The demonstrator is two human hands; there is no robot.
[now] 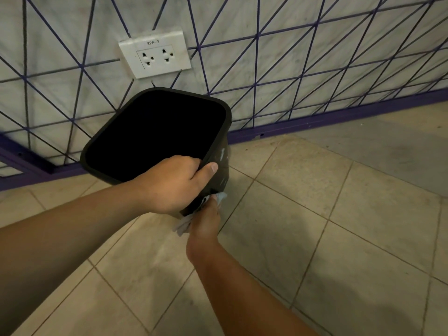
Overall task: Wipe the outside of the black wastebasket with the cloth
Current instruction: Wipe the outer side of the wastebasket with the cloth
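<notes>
The black wastebasket (224,163) is held up off the floor and tilted, its dark square opening facing me. My left hand (174,183) grips its near rim, fingers curled inside and thumb on the outer wall. Below it, my right hand (206,219) holds a pale grey cloth (184,225) against the lower outside of the basket. Part of the cloth sticks out above the fingers and part hangs below the hand. Light streaks show on the basket's right side.
Beige floor tiles (315,238) spread below and to the right. Behind the basket is a white wall with purple crossing lines, a purple baseboard (315,120) and a white double socket (155,54).
</notes>
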